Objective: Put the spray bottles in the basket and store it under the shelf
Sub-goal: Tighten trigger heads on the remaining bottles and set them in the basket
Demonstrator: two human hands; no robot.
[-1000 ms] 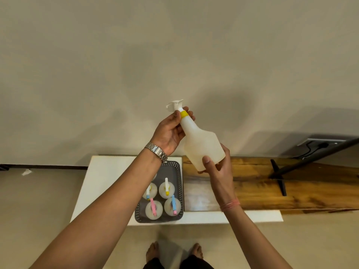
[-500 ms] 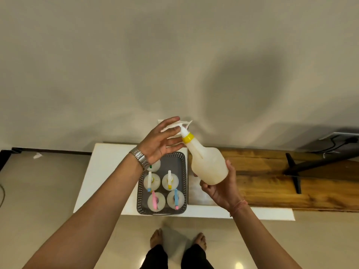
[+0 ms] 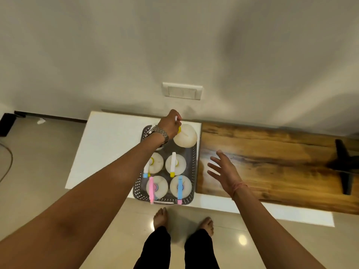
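Five spray bottles show plainly in the grey perforated basket (image 3: 142,183), which sits on the white counter (image 3: 108,144) with its near rim at the counter's front edge. Four of them stand upright in two rows: one with a blue-tipped trigger (image 3: 155,165), one with a yellow-tipped trigger (image 3: 175,164), one with a pink trigger (image 3: 157,187) and one with a blue trigger and pink tip (image 3: 181,186). The fifth, a white spray bottle with a yellow collar (image 3: 185,137), is at the basket's far right corner, its round body tipped a little. Part of another white bottle shows under the wrist at the far left corner, too hidden to describe. Just beside the basket on the right lies a dark-grained wooden board (image 3: 272,162) carrying a black bracket (image 3: 344,166). A white switch plate (image 3: 182,91) is set in the wall behind the counter, and two bare feet stand on the glossy floor tiles (image 3: 29,171) below. The left hand (image 3: 170,123) is clamped around the head of the yellow-collared bottle, fingers curled over the trigger; its arm reaches long and straight across the basket, covering the far left corner, with a metal wristwatch (image 3: 157,133) at the wrist. The right hand (image 3: 223,169) hovers over the wooden board near the basket's right wall, fingers spread apart and straight, holding nothing, a thin red thread at the wrist.
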